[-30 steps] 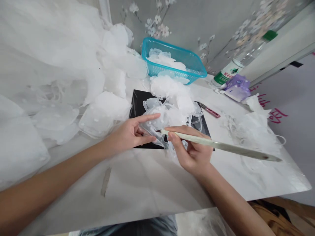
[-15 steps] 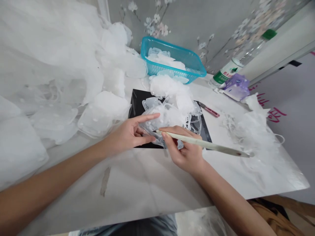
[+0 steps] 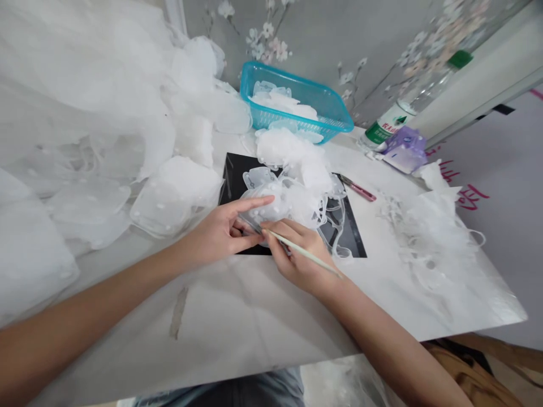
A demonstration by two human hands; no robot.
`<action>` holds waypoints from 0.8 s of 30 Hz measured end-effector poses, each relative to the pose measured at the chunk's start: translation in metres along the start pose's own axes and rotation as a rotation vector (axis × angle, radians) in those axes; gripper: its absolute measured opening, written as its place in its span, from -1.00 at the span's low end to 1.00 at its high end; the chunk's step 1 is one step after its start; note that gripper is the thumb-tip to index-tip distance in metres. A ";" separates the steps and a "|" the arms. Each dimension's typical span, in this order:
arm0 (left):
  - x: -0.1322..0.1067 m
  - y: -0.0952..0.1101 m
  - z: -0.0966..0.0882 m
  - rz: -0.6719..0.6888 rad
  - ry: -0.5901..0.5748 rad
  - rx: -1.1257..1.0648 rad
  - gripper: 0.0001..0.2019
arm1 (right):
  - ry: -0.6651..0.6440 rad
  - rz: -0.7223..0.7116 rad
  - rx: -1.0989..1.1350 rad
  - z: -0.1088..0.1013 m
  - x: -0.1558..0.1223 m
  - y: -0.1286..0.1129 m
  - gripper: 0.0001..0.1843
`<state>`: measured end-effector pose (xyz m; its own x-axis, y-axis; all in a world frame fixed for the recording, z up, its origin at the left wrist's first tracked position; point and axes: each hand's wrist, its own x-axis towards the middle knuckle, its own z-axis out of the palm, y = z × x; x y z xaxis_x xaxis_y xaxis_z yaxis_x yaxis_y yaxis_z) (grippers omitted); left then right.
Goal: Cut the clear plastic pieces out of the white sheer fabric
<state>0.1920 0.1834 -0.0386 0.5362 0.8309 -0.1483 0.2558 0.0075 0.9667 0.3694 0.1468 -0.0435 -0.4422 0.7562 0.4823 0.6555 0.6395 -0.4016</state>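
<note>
A loose pile of translucent white plastic pieces with small round dots lies on a black mat. My left hand grips the near left edge of one translucent piece, index finger stretched over its top and thumb below. In my right hand is a slim pale-green tool, pinched like a pen. Its tip meets the piece's edge between my two hands; the exact tip is hidden by my fingers. Thin cut-off strips curl at the mat's right side.
Behind the mat stands a blue basket holding more pieces. A pink utility knife, a bottle and a purple packet sit to the right, beside a heap of scraps. Large stacks of white pieces crowd the left.
My right hand has moved a little left, closer to my left hand. The tool has turned edge-on to the view, and more strips show on the mat. My left hand is nearly still.
</note>
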 end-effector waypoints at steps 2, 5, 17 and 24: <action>0.000 0.000 0.000 0.002 0.007 -0.009 -0.35 | 0.053 0.013 0.057 -0.002 0.000 -0.001 -0.87; -0.001 -0.001 -0.001 -0.004 0.012 -0.023 -0.34 | 0.139 0.006 0.131 -0.008 -0.001 -0.003 -0.84; 0.000 -0.007 -0.003 0.000 0.005 -0.039 -0.30 | 0.120 -0.066 0.040 -0.011 -0.001 -0.002 -0.84; -0.001 -0.007 -0.002 0.015 0.004 -0.057 -0.32 | -0.050 -0.120 -0.078 -0.011 0.001 0.002 -0.86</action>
<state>0.1881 0.1836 -0.0446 0.5367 0.8331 -0.1334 0.2016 0.0270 0.9791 0.3767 0.1469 -0.0356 -0.5487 0.6821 0.4834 0.6410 0.7145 -0.2805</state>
